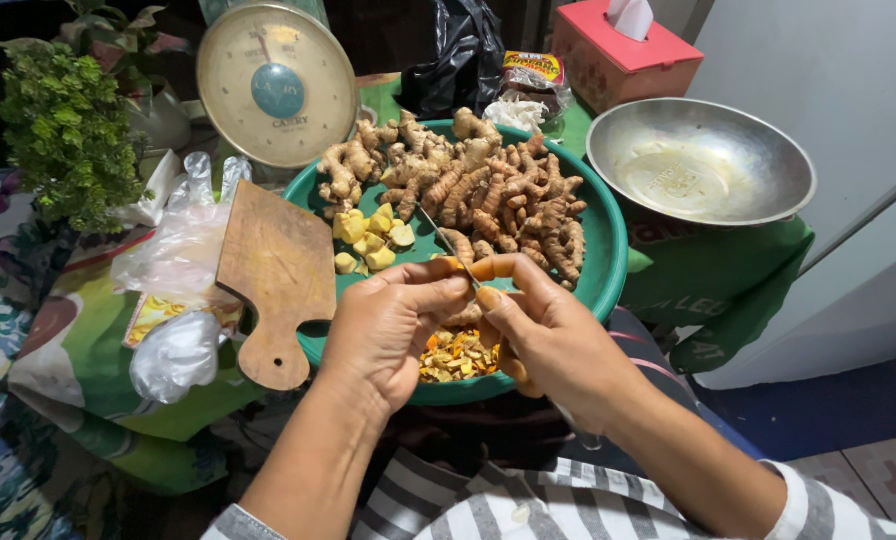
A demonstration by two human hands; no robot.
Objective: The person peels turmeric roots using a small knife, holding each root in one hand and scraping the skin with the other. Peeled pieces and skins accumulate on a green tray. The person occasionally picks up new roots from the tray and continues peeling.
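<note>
1. Turmeric root [458,266], a small orange piece, sits pinched between both hands just above the near rim of the green plastic basin [608,235].
2. Left hand [393,325] is curled nearly closed, thumb and forefinger gripping the piece from the side.
3. Right hand [548,335] is folded around a small knife [446,246]; its thin blade runs up and away over the basin, thumb braced against the root.
4. Inside the basin, unpeeled turmeric and ginger rhizomes [488,190] are heaped at the far side, pale yellow cut chunks [368,238] lie to the left, and orange peelings [455,355] gather directly beneath the hands.
5. A wooden cutting board [278,275] leans on the basin's left rim; a dial kitchen scale [276,85] stands behind it, and an empty steel bowl [701,160] sits to the right.
6. Judged from the grip, shallow strokes with the thumb kept clear of the edge, turning the root a little each pass, would serve best and waste little flesh.
</note>
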